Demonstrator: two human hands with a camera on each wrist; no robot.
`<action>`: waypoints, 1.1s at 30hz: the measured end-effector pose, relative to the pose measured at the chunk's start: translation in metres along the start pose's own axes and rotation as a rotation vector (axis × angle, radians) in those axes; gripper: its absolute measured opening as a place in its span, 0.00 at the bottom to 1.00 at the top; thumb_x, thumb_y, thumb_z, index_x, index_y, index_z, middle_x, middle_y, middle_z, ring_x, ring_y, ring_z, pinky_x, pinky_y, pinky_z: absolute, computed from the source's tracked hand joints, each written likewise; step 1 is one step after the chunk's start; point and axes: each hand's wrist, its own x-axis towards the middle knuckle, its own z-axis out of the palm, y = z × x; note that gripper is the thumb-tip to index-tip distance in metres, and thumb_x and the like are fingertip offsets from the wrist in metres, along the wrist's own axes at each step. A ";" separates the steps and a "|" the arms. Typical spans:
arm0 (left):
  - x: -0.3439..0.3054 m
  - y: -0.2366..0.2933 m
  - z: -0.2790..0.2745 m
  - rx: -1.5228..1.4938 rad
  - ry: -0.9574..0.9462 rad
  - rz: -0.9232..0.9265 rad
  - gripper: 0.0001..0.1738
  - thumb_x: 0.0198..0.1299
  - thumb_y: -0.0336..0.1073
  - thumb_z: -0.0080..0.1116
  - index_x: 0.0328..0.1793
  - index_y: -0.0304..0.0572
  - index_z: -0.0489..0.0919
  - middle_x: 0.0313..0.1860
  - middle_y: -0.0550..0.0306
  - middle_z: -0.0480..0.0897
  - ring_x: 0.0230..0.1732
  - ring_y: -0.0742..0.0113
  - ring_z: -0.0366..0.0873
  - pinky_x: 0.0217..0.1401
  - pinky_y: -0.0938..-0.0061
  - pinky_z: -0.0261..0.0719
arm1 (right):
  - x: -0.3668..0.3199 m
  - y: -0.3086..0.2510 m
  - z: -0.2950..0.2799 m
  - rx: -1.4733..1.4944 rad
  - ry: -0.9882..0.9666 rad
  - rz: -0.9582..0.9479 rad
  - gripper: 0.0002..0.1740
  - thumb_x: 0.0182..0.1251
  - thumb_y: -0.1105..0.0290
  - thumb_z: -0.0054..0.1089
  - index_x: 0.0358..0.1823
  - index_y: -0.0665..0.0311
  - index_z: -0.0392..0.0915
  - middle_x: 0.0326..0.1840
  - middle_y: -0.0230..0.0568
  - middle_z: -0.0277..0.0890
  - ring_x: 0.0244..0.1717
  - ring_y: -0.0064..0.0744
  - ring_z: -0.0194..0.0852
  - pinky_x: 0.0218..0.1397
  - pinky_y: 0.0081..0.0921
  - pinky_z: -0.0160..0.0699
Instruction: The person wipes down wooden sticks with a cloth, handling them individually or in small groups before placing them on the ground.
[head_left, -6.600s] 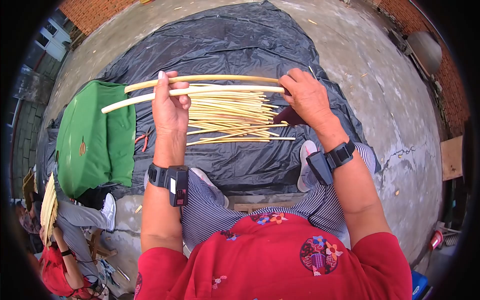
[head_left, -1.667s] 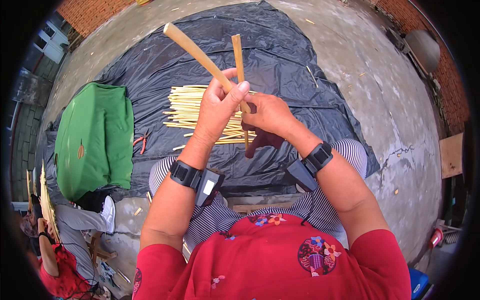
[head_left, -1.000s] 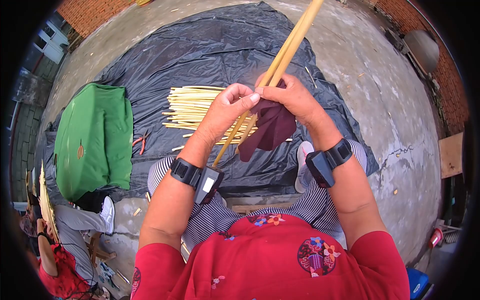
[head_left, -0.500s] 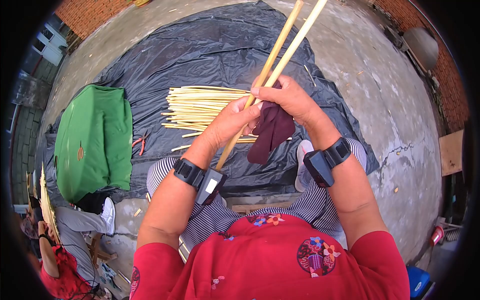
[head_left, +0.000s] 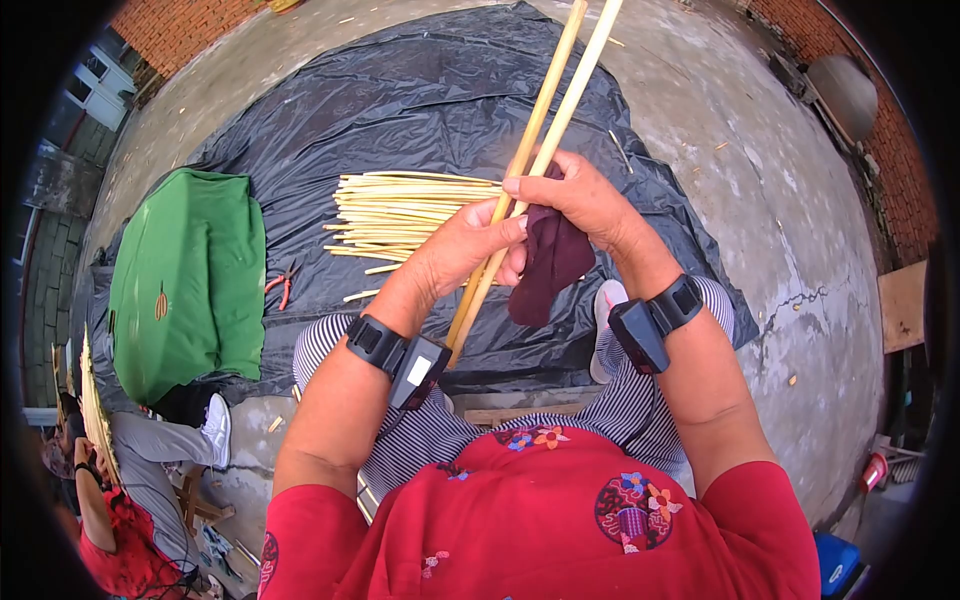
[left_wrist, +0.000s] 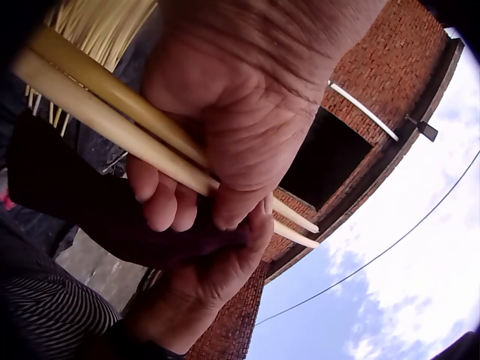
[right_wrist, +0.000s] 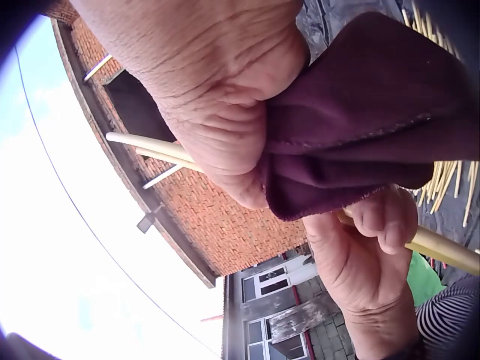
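Note:
Two long, peeled pale-yellow sticks slant side by side, their far ends pointing up and to the right in the head view. My left hand grips both around their lower part, thumb over the front, as the left wrist view also shows. Just above it, my right hand holds a dark purple cloth against the sticks, its thumb lying across them. The cloth hangs in folds below that hand and hides part of the fingers in the right wrist view.
Behind the hands, a pile of similar sticks lies on black plastic sheeting. Red-handled pliers rest beside a green cloth cover at left. Another person sits at lower left with a bundle of pale strips.
The sticks were level and apart between both hands; they have since swung to point away from me and come together. Lately the left hand has closed around both, and their tops have shifted left.

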 end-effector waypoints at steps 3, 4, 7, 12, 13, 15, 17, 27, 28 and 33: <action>0.004 -0.007 -0.003 0.053 0.035 0.068 0.14 0.65 0.46 0.57 0.45 0.44 0.73 0.21 0.67 0.72 0.18 0.80 0.66 0.19 0.86 0.64 | 0.000 0.000 0.002 -0.006 0.000 -0.016 0.17 0.59 0.64 0.66 0.44 0.67 0.76 0.36 0.35 0.78 0.36 0.20 0.76 0.39 0.18 0.77; 0.005 -0.008 -0.003 0.080 0.063 0.091 0.14 0.65 0.46 0.57 0.45 0.44 0.73 0.21 0.68 0.70 0.17 0.81 0.64 0.18 0.87 0.61 | 0.000 0.000 0.002 -0.008 0.001 -0.029 0.17 0.60 0.64 0.66 0.44 0.67 0.76 0.37 0.35 0.78 0.36 0.20 0.77 0.39 0.18 0.77; 0.006 -0.006 -0.003 0.058 0.127 0.057 0.13 0.65 0.46 0.57 0.43 0.46 0.72 0.20 0.70 0.68 0.17 0.84 0.60 0.17 0.87 0.56 | 0.003 0.003 0.004 0.012 0.055 -0.104 0.20 0.60 0.63 0.67 0.46 0.69 0.75 0.37 0.36 0.78 0.35 0.20 0.76 0.40 0.17 0.76; 0.003 0.004 0.007 0.044 0.192 0.085 0.12 0.66 0.46 0.55 0.41 0.47 0.72 0.20 0.70 0.68 0.16 0.85 0.59 0.16 0.88 0.53 | 0.002 -0.001 0.005 0.006 0.074 -0.129 0.23 0.59 0.61 0.69 0.48 0.69 0.73 0.38 0.37 0.77 0.38 0.21 0.77 0.40 0.18 0.77; 0.003 0.004 0.007 0.031 0.190 0.085 0.12 0.66 0.46 0.55 0.41 0.47 0.72 0.20 0.69 0.68 0.16 0.85 0.59 0.16 0.88 0.52 | 0.002 -0.001 0.005 0.013 0.069 -0.136 0.23 0.59 0.61 0.69 0.49 0.69 0.73 0.38 0.37 0.77 0.38 0.22 0.77 0.40 0.18 0.77; 0.004 0.002 0.006 -0.006 0.180 0.070 0.12 0.66 0.46 0.55 0.41 0.47 0.72 0.19 0.69 0.68 0.16 0.85 0.59 0.16 0.88 0.52 | 0.002 0.000 0.004 -0.009 0.079 -0.145 0.23 0.59 0.61 0.69 0.49 0.69 0.73 0.38 0.37 0.77 0.38 0.21 0.77 0.40 0.19 0.77; 0.004 0.001 0.005 -0.031 0.168 0.059 0.12 0.66 0.45 0.56 0.40 0.47 0.72 0.19 0.69 0.68 0.15 0.86 0.58 0.15 0.88 0.52 | 0.003 0.002 0.004 -0.022 0.100 -0.152 0.24 0.58 0.61 0.69 0.49 0.68 0.73 0.39 0.37 0.77 0.38 0.21 0.77 0.41 0.19 0.77; -0.002 0.016 0.009 -0.023 0.331 0.137 0.07 0.61 0.35 0.60 0.36 0.46 0.72 0.18 0.70 0.68 0.14 0.84 0.58 0.15 0.86 0.53 | 0.003 0.000 0.003 -0.017 0.039 -0.132 0.26 0.57 0.63 0.70 0.53 0.67 0.71 0.41 0.34 0.76 0.43 0.22 0.74 0.48 0.21 0.76; -0.002 0.017 0.004 -0.043 0.335 0.162 0.06 0.61 0.34 0.59 0.36 0.46 0.73 0.18 0.70 0.68 0.14 0.84 0.58 0.15 0.86 0.53 | 0.003 0.000 0.003 -0.027 0.044 -0.142 0.26 0.57 0.64 0.70 0.53 0.66 0.71 0.41 0.34 0.76 0.43 0.22 0.74 0.49 0.21 0.76; -0.003 0.022 -0.005 -0.188 0.462 0.285 0.09 0.59 0.34 0.62 0.38 0.45 0.71 0.16 0.68 0.69 0.12 0.82 0.60 0.14 0.86 0.57 | 0.001 0.000 0.000 -0.160 -0.050 0.017 0.26 0.54 0.64 0.73 0.51 0.65 0.72 0.42 0.35 0.77 0.43 0.23 0.74 0.46 0.20 0.74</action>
